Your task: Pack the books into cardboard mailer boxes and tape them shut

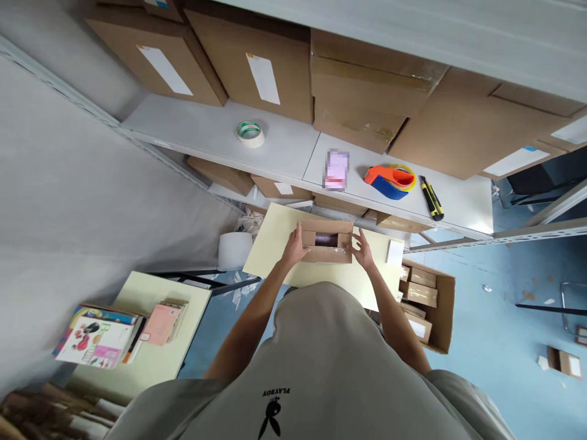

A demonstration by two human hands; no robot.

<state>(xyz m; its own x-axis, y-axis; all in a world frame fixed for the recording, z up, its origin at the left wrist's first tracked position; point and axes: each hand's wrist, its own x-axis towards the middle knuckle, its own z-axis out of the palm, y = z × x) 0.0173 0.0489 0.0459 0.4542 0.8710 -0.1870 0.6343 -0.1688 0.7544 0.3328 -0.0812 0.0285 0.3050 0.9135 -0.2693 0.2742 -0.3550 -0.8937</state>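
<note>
A small open cardboard box [326,252] lies on a pale yellow table [275,244] in front of me, with a dark item showing inside it. My left hand [296,244] grips the box's left end with curled fingers. On the box's right end rests my right hand [363,249], its fingers closed against the flap. Both forearms reach forward from my grey shirt.
A grey shelf [284,153] behind the table carries a roll of tape [250,133], an orange and blue tape dispenser [389,181], a yellow utility knife [431,198] and large cartons [257,61]. A carton of small boxes [428,305] stands on the floor at right. Books [98,339] lie on a second table at left.
</note>
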